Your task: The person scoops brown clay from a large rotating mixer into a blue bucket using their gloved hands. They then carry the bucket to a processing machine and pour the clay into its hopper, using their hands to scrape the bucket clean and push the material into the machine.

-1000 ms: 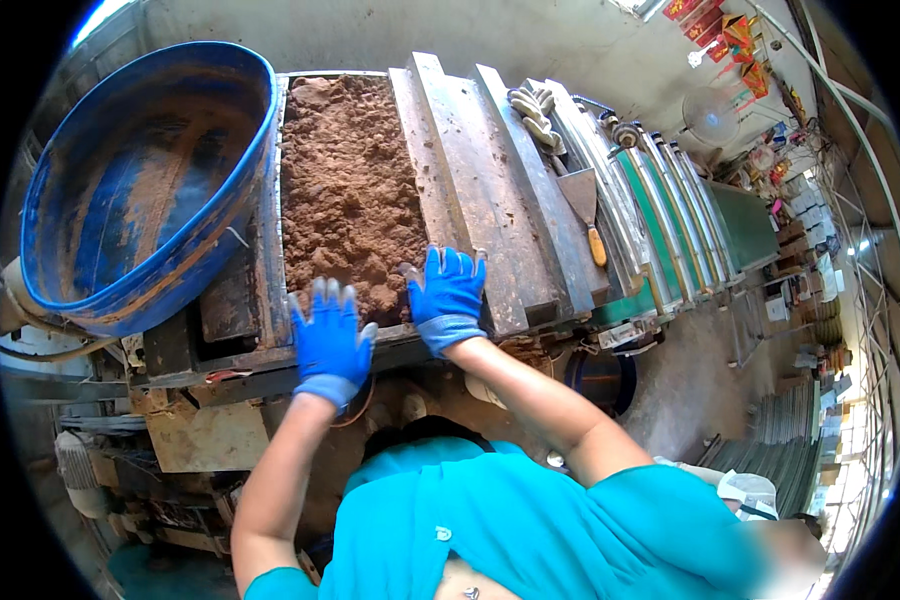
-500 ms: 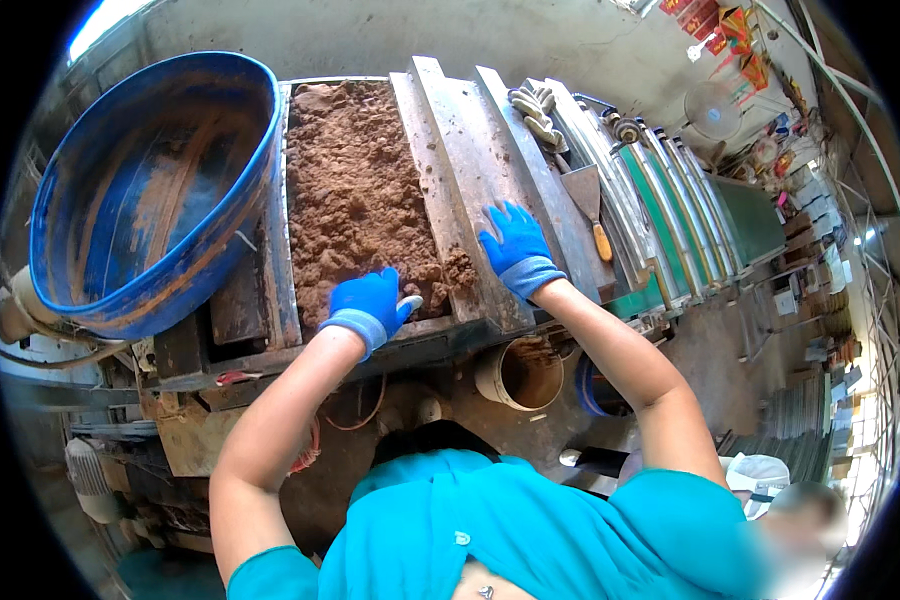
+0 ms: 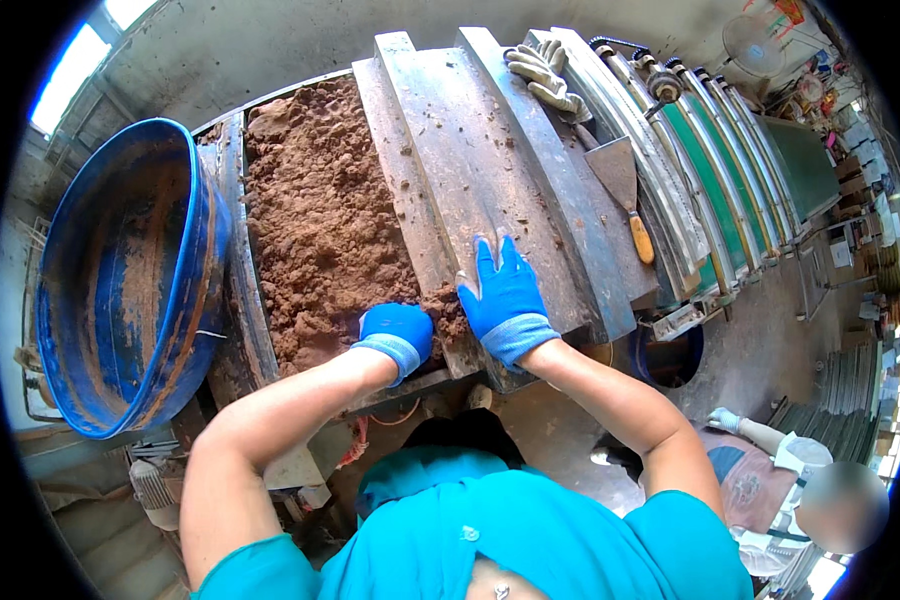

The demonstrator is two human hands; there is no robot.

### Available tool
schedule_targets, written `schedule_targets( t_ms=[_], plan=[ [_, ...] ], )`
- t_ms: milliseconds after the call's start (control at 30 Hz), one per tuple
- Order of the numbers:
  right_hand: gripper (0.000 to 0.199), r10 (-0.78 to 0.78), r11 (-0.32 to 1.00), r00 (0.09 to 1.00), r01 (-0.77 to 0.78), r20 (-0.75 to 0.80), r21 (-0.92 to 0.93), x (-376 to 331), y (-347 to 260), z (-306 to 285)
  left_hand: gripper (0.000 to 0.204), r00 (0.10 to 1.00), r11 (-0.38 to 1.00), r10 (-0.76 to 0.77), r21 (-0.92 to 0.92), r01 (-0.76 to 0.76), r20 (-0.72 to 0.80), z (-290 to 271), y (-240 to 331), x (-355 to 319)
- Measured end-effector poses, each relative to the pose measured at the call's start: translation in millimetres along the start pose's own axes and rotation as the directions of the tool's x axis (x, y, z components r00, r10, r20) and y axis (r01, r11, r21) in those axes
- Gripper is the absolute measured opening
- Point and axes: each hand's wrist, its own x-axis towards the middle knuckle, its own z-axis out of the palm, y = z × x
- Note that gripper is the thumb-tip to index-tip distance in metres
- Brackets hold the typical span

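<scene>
My left hand [image 3: 398, 335], in a blue glove with a lighter cuff, is closed at the near right edge of the brown, crumbly, soil-like material [image 3: 320, 210]. Its curled fingers hide whatever they hold, if anything. Just to the right, my right hand [image 3: 503, 295], gloved the same way, lies open on the ridged metal plate [image 3: 470, 130], fingers spread. Between the two hands a small heap of brown crumbs [image 3: 448, 312] rests on the plate's edge. Scattered bits of the material dot the plate.
A large blue tub [image 3: 120, 280], stained brown inside, stands tilted at the left. Right of the plate lie a scraper [image 3: 620, 180] with a wooden handle and a pair of pale work gloves [image 3: 548, 75]. Beyond are metal rollers over a green belt [image 3: 690, 140]. A person [image 3: 760, 480] is at lower right.
My left hand has moved right along the material's near edge, and its fingers have curled in. My right hand stays spread on the plate, now nearer the left. The whole view has shifted.
</scene>
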Motion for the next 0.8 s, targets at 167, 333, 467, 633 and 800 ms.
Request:
schedule_targets(
  t_ms=[167, 333, 467, 633, 800],
  plan=[
    [0.06, -0.068, 0.997, 0.991, 0.073, -0.118, 0.037, 10, 6, 4, 0.026, 0.995, 0.995, 0.046, -0.087, -0.054, -0.085, -10, -14, -1],
    [0.06, -0.051, 0.999, 0.993, 0.051, -0.108, -0.004, 14, 18, 0, 0.034, 0.955, 0.936, -0.089, -0.351, -0.016, -0.282, -47, -59, 18],
    [0.06, -0.063, 0.997, 0.995, 0.065, -0.074, 0.029, 10, 9, -3, 0.038, 0.89, 0.971, -0.195, -0.21, 0.115, -0.411, -71, -99, 54],
    [0.061, -0.044, 0.999, 0.999, 0.043, 0.024, 0.025, 4, 1, -14, 0.031, 0.946, 0.983, -0.178, -0.088, 0.159, -0.271, -60, -73, 91],
    [0.059, -0.053, 0.999, 0.998, 0.053, 0.046, 0.008, 7, 2, -12, 0.027, 0.942, 0.982, -0.182, -0.109, 0.158, -0.282, -45, -73, 113]
  ],
)
